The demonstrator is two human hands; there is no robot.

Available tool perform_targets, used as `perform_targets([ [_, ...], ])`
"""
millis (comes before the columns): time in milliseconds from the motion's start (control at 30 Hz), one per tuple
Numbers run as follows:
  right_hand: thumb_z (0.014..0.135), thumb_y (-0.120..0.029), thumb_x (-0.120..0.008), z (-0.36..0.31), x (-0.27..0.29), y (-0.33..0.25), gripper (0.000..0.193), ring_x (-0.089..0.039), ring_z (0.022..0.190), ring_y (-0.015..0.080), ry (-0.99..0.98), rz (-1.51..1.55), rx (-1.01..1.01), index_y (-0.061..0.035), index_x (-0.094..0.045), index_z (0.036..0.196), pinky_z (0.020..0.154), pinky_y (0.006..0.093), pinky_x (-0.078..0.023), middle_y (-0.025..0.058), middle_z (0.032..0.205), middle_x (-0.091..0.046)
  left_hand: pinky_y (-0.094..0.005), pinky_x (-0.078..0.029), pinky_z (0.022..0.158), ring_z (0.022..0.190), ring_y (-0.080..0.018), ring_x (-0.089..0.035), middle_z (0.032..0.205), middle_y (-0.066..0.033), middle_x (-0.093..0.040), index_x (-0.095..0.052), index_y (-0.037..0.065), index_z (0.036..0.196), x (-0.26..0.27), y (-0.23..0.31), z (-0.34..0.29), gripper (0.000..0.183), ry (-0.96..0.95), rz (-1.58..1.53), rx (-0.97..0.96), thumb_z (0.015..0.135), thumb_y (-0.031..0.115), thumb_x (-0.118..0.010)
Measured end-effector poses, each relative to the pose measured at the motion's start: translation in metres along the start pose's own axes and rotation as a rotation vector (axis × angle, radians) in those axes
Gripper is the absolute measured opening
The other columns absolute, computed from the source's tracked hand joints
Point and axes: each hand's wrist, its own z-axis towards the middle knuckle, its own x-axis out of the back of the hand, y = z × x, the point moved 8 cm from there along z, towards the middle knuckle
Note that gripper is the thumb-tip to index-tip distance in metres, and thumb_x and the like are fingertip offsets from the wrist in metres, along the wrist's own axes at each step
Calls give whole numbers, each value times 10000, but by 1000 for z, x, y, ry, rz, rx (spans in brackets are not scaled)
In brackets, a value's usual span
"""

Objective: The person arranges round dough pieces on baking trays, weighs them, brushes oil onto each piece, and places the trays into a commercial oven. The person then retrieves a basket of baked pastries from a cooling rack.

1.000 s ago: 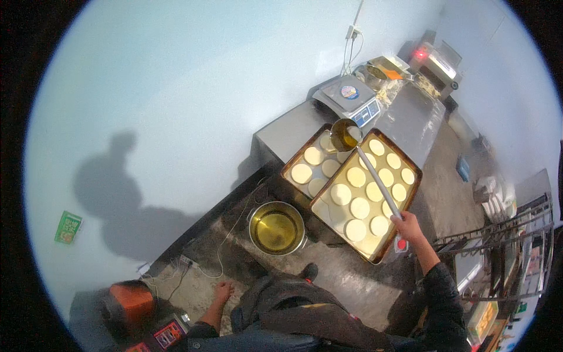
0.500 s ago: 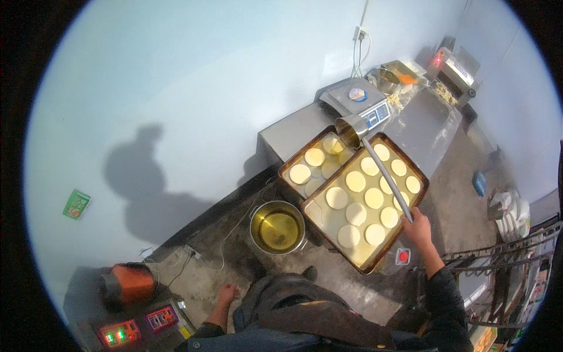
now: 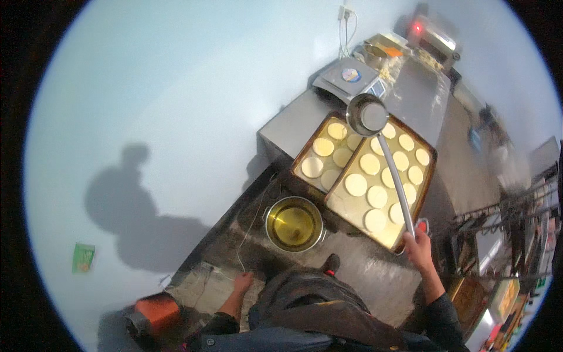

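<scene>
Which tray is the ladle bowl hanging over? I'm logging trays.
The ladle bowl hangs at the far junction of both trays, mostly over the larger right tray, not the smaller left tray.

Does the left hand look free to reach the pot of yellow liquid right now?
Probably yes. The left hand is empty and hangs low beside the body, and the pot stands uncovered just ahead of it with nothing between them. The right hand holds the ladle over the trays.

The ladle (image 3: 368, 115) bowl covers part of the dough rounds at the far end of the two trays (image 3: 431, 176), and its handle crosses several more. The right hand (image 3: 417, 245) wraps the handle's end, hiding it. Whether the bowl holds anything is too small to tell. The racks (image 3: 516, 205) at the right edge are blurred and cut off.
</scene>
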Motion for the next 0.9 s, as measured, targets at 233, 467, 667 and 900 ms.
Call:
perform_targets([
  [233,1053,-382,-561,-160,-93,-49,372,-383,363,112,-205,975,-355,-13,-582,1009,385,283,-305,6,520,-450,-450,-523,738,859,-340,-672,984,-174,-707,-697,24,1149,31,56,54,353,-102,344,-92,1004,324,-579],
  [467,983,-409,-667,-273,-172,-51,541,-430,417,96,-428,1191,-665,108,-629,1140,399,271,-310,42,594,-526,-472,-444,768,849,-289,-528,1076,-126,-563,-533,66,1106,-6,41,211,226,-362,681,-272,1068,282,-479],
  [667,1023,-305,-621,-267,-268,32,397,-423,439,116,-463,1232,-1081,75,-631,1138,441,276,-329,20,585,-506,-444,-418,1114,1372,-320,-509,1498,-157,-530,-419,45,1516,-66,92,302,699,-180,258,-156,966,392,-675],
  [900,1069,-328,-550,-162,-403,217,359,-404,386,137,-523,924,-1153,21,-612,1129,419,304,-325,46,559,-495,-443,-442,1034,1204,-283,-556,1305,-120,-573,-391,89,1489,-149,132,414,778,-157,-69,-128,856,215,-827],
])
